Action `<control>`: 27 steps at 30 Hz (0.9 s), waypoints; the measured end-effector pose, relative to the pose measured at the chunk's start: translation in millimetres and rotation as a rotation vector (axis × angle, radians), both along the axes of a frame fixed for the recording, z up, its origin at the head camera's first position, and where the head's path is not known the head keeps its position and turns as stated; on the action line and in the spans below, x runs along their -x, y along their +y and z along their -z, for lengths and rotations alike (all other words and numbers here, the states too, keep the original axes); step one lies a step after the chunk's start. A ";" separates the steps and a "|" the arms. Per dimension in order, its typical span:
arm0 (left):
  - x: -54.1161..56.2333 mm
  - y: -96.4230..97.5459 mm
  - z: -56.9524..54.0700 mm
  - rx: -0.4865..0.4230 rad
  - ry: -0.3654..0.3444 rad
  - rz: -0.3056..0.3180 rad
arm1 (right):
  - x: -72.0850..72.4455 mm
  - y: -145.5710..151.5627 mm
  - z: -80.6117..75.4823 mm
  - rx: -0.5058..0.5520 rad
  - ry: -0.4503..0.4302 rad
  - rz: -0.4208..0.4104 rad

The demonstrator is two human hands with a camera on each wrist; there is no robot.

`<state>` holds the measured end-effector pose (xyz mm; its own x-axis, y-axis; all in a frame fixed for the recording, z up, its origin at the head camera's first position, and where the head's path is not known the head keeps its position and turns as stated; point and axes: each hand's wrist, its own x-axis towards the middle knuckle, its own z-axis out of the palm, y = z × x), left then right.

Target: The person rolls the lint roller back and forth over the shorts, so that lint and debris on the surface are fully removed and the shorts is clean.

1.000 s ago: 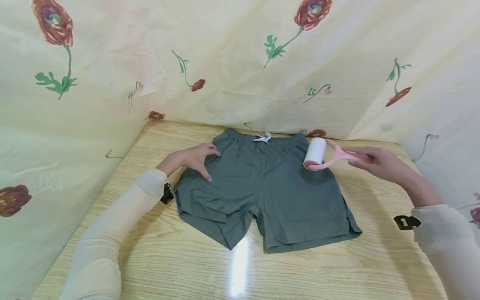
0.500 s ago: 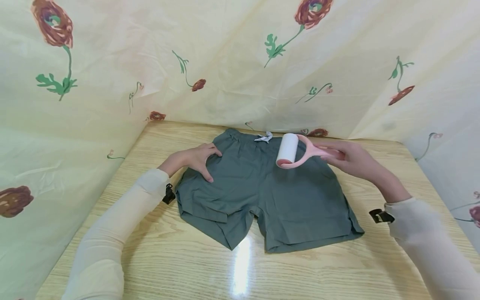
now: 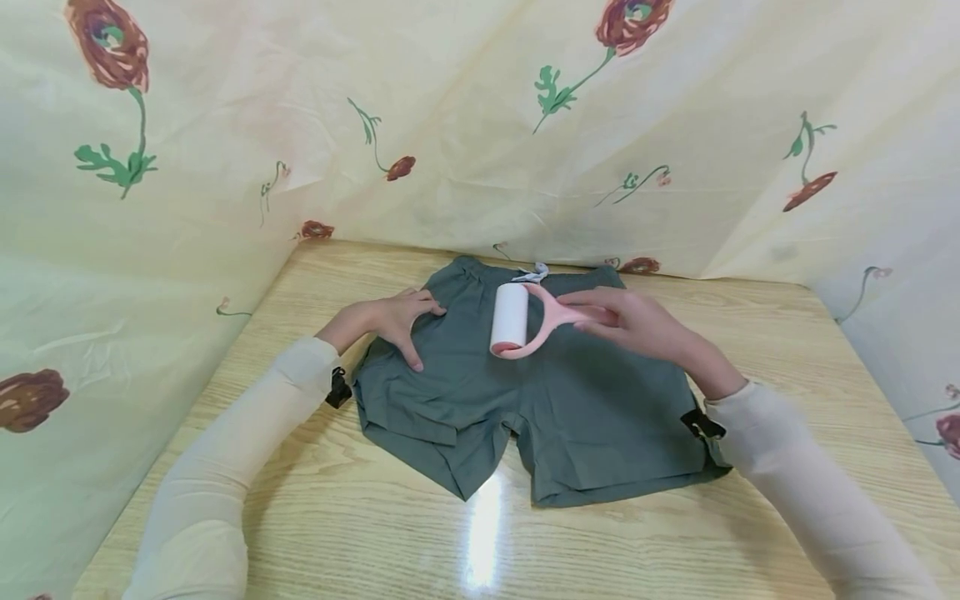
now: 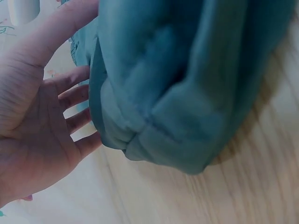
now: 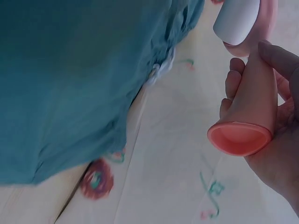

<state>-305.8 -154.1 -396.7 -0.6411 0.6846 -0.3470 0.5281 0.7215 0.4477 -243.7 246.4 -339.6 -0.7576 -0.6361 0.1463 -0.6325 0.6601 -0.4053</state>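
Grey-green drawstring shorts [image 3: 480, 383] lie spread on the table, waistband toward the back. My left hand [image 3: 397, 322] rests on their left side with thumb and fingers spread; the left wrist view shows its fingertips at the edge of the fabric [image 4: 154, 102]. In my right hand [image 3: 637, 325] I grip the pink handle of a lint roller [image 3: 510, 319]. Its white roll is over the middle of the shorts, below the drawstring [image 3: 532, 272]; whether it touches the cloth I cannot tell. From the right wrist view, fingers and thumb curl round the handle [image 5: 252, 102].
The wooden table [image 3: 360, 533] extends in front of the shorts and to both sides. A cream cloth with printed flowers [image 3: 465, 125] hangs behind it and at the left and right. Black straps [image 3: 703, 423] sit at both wrists.
My right hand has carried the lint roller leftward, from the right side of the shorts to their middle. The left hand and the shorts have stayed in place.
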 end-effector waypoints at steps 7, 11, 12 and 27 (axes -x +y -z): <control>-0.1 -0.9 0.4 -0.029 0.001 -0.009 | -2.1 -33.7 4.7 -0.047 -0.018 -0.066; 0.1 -1.9 1.5 -0.040 0.000 -0.021 | -3.8 -48.0 9.2 -0.082 -0.015 -0.108; 0.2 -2.0 2.1 -0.041 -0.001 -0.023 | -4.1 -50.8 10.1 -0.090 -0.015 -0.115; -0.3 -0.7 1.6 -0.047 0.008 -0.024 | -1.6 -77.2 18.7 -0.140 0.030 -0.220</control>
<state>-305.5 -154.8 -398.3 -0.6599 0.6849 -0.3091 0.5151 0.7118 0.4775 -242.1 169.2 -358.3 -0.5957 -0.8005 0.0655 -0.7773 0.5540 -0.2982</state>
